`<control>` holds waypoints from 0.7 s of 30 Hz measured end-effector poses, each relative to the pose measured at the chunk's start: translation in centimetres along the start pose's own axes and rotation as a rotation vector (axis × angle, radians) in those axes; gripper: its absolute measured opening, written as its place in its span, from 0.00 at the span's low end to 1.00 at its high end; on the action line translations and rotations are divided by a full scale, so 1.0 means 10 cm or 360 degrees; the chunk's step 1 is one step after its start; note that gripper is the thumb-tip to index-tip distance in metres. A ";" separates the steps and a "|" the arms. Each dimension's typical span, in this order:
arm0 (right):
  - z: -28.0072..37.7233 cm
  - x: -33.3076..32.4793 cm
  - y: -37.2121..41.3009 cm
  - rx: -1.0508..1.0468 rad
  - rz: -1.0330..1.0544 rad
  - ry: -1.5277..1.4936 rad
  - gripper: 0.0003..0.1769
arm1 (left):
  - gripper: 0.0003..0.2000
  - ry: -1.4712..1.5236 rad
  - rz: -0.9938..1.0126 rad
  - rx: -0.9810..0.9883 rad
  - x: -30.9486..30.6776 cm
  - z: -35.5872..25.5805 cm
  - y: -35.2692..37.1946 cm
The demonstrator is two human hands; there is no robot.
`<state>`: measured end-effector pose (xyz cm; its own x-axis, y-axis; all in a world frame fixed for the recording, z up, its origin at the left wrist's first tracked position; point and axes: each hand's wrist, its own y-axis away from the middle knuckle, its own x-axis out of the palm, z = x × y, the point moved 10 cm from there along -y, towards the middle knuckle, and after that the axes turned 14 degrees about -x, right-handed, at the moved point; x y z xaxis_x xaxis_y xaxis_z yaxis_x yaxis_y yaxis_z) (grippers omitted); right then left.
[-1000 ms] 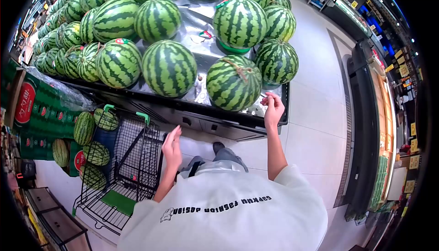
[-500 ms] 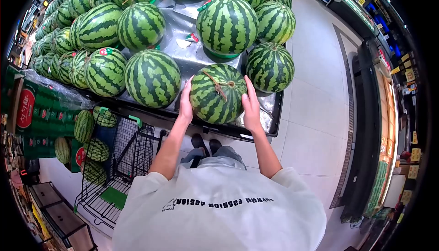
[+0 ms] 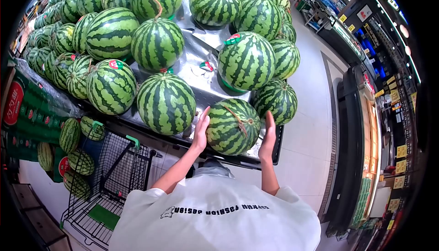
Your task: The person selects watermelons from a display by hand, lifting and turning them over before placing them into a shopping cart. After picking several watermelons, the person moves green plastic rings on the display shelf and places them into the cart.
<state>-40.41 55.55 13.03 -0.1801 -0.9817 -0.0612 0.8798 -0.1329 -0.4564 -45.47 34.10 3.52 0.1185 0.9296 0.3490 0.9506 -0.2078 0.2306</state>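
Note:
A striped watermelon [image 3: 232, 130] with a dry curled stem sits at the near edge of the silver display stand [image 3: 194, 75]. My left hand [image 3: 200, 132] lies against its left side, fingers stretched out. On the other side, my right hand [image 3: 268, 142] is raised with its fingers extended, and a small gap shows between it and the melon. Another watermelon [image 3: 166, 104] rests just left of my left hand. Behind my right hand is a dark-striped watermelon [image 3: 275, 101], and a larger one [image 3: 247, 61] with a red and green sticker stands further back.
A black wire shopping cart [image 3: 123, 164] stands at the lower left, beside several watermelons and a green printed box [image 3: 27, 109]. The stand's black rim [image 3: 276, 148] runs along its near right corner. A lit display case [image 3: 366, 141] is at the right.
The view has shifted, so the stand appears lower and further right. My right hand has come away from the watermelon, leaving a gap; my left hand is still beside it.

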 end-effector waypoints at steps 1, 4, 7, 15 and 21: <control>0.04 0.05 -0.01 0.0016 -0.0013 -0.0013 0.38 | 0.30 0.0016 0.0020 0.0024 -0.02 -0.01 -0.01; 0.27 0.06 0.00 -0.0003 0.0072 0.0274 0.36 | 0.32 0.0292 0.0143 -0.0076 0.01 0.11 -0.03; 0.48 -0.17 0.04 -0.0049 0.0063 0.0580 0.35 | 0.33 0.0565 0.0289 -0.0145 0.09 0.06 0.01; 0.40 0.09 -0.12 -0.0041 0.0439 0.0536 0.33 | 0.28 0.0588 0.0222 -0.0199 0.08 0.11 -0.04; 0.20 -0.25 -0.13 -0.0020 0.0083 0.0297 0.39 | 0.27 0.0583 0.0113 -0.0157 0.06 0.07 -0.04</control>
<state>-40.23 57.92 15.57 -0.2142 -0.9448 -0.2481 0.8847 -0.0799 -0.4593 -45.61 34.96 3.02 0.0558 0.7453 0.6644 0.9094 -0.3126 0.2743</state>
